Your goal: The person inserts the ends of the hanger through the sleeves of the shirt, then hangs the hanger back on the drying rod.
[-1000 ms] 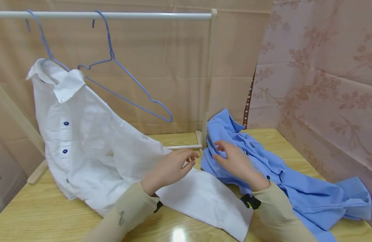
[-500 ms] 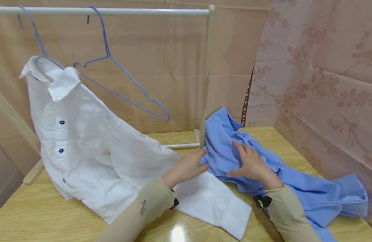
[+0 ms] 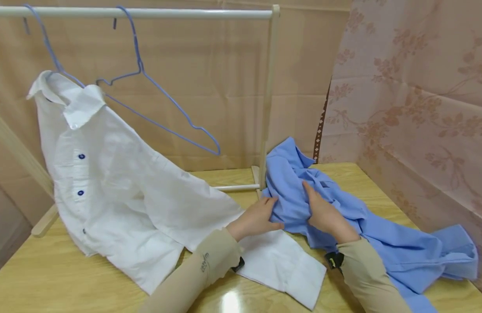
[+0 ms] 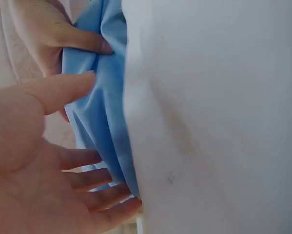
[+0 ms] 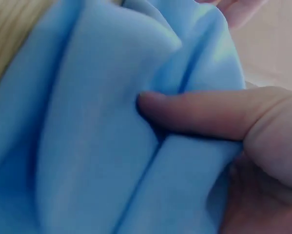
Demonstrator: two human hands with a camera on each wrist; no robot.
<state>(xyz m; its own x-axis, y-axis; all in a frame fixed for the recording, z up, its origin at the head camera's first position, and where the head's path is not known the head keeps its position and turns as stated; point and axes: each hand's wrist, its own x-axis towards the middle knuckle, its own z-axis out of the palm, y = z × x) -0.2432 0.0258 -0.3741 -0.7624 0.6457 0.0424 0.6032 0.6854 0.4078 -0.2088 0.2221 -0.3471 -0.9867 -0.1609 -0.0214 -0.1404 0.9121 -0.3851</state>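
Observation:
A crumpled light-blue button-up shirt (image 3: 288, 204) lies on the table at the right. My right hand (image 3: 329, 219) grips it, and in the right wrist view the thumb (image 5: 194, 113) presses into a fold while the other fingers go under the cloth. At the shirt's left edge is my left hand (image 3: 256, 219), its thumb and fingers spread apart; the left wrist view has its fingertips (image 4: 121, 192) right at the blue fabric. A white shirt (image 3: 119, 174) with dark buttons hangs from a blue wire hanger (image 3: 45, 39), one sleeve trailing under my left forearm.
A second blue wire hanger (image 3: 178, 108), bare, hangs on the white rail (image 3: 205, 14) of a wooden-legged rack (image 3: 269, 95). The white sleeve's cuff (image 3: 305, 278) lies on the wooden table (image 3: 37, 269) between my forearms. Curtains close off the back and right.
Both hands have moved toward the blue shirt, the left one rightward across the white sleeve. The right hand has come down onto the blue cloth and taken hold of it.

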